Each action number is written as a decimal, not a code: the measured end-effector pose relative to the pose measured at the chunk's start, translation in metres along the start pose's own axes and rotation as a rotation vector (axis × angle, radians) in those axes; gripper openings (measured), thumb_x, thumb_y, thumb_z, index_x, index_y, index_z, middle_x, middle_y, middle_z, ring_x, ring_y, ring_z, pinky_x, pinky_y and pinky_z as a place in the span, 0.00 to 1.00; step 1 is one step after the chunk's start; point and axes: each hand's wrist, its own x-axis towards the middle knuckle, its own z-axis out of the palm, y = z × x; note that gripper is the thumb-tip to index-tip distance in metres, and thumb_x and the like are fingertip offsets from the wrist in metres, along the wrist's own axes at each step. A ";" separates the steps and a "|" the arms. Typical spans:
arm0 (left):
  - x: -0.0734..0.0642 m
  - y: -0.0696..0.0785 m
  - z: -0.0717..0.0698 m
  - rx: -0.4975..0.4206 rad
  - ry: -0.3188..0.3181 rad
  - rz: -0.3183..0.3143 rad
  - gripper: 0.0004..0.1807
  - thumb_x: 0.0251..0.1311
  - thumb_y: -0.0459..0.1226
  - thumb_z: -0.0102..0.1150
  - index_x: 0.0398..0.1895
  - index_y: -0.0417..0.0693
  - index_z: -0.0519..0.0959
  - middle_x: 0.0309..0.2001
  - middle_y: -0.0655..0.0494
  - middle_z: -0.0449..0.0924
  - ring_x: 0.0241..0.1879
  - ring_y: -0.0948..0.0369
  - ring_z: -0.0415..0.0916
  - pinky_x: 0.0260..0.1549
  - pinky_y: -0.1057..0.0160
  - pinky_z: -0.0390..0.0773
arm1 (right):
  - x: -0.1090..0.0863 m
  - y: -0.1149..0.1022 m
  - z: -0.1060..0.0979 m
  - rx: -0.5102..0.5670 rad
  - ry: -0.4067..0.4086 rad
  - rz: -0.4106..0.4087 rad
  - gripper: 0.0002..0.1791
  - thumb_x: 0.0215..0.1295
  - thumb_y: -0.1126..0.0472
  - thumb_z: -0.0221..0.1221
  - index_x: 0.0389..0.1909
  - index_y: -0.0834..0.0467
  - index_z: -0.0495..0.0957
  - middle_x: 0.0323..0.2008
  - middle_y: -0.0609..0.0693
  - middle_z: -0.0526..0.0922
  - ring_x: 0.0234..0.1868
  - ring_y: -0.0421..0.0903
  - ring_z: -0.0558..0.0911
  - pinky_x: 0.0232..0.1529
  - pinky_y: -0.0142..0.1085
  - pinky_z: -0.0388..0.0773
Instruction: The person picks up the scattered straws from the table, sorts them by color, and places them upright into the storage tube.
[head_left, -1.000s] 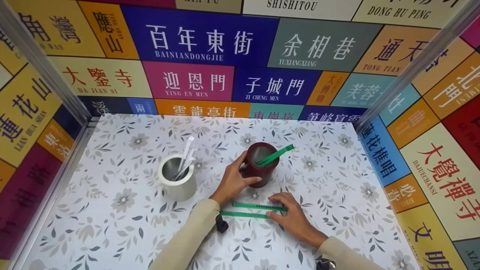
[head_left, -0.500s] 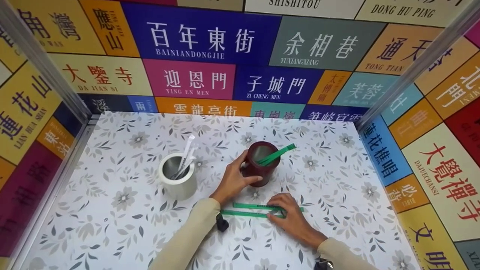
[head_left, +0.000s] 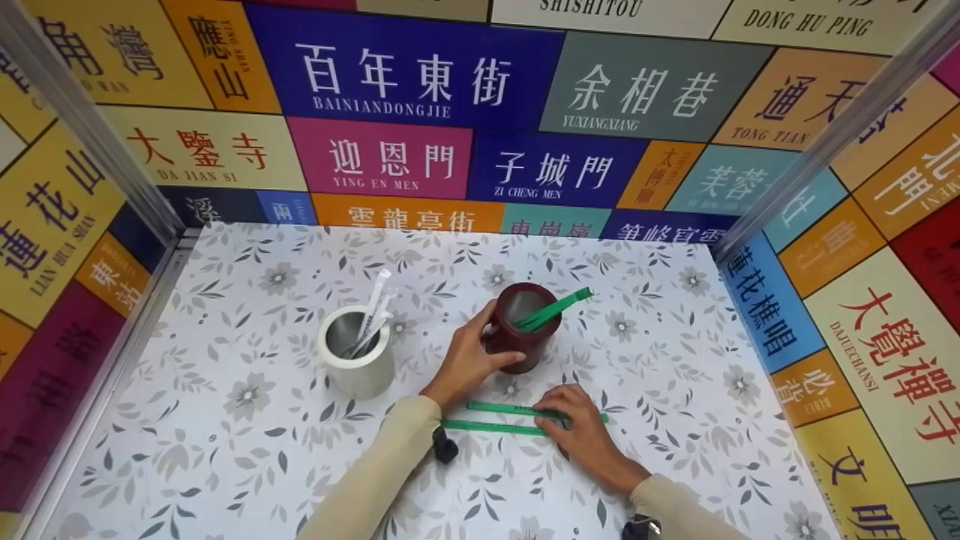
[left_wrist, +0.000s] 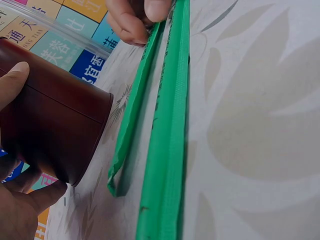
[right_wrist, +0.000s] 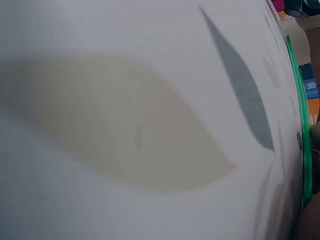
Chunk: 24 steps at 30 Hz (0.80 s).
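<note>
My left hand grips a dark red cylindrical cup, thumb on the near side, fingers around its left. Green wrapped straws lean out of this cup to the right. In front of it, two more green wrapped straws lie side by side on the table: a farther one and a nearer one. My right hand pinches the farther straw between thumb and fingers near its right part. In the left wrist view, the nearer straw runs beside the thumb. The right wrist view shows a green straw along its edge.
A cream-white cup with white wrapped straws stands left of the red cup. The table has a leaf-and-flower print. Colourful sign panels wall it in at the back and both sides.
My right hand has shifted slightly, its thumb and fingers closing in on the farther straw, whose right end now shows beyond the hand. My left hand stays on the red cup.
</note>
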 end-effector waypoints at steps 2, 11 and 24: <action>0.000 0.000 0.000 0.001 -0.003 -0.001 0.59 0.60 0.48 0.85 0.89 0.44 0.59 0.73 0.48 0.78 0.72 0.55 0.76 0.69 0.53 0.81 | 0.001 0.000 -0.001 -0.026 -0.014 0.005 0.12 0.65 0.67 0.77 0.47 0.52 0.93 0.49 0.45 0.86 0.53 0.47 0.80 0.59 0.34 0.75; 0.001 0.000 0.000 -0.001 0.001 0.001 0.59 0.60 0.47 0.85 0.88 0.41 0.59 0.73 0.48 0.78 0.72 0.55 0.76 0.69 0.51 0.81 | 0.012 -0.008 -0.010 -0.185 -0.148 -0.030 0.11 0.69 0.64 0.75 0.51 0.54 0.93 0.48 0.44 0.83 0.51 0.43 0.78 0.53 0.44 0.78; 0.003 0.001 0.000 -0.012 -0.008 -0.002 0.58 0.61 0.46 0.85 0.89 0.45 0.59 0.73 0.49 0.78 0.72 0.56 0.76 0.70 0.53 0.80 | 0.024 -0.019 -0.019 -0.362 -0.234 -0.135 0.05 0.71 0.64 0.74 0.40 0.50 0.91 0.42 0.42 0.82 0.44 0.42 0.77 0.45 0.42 0.79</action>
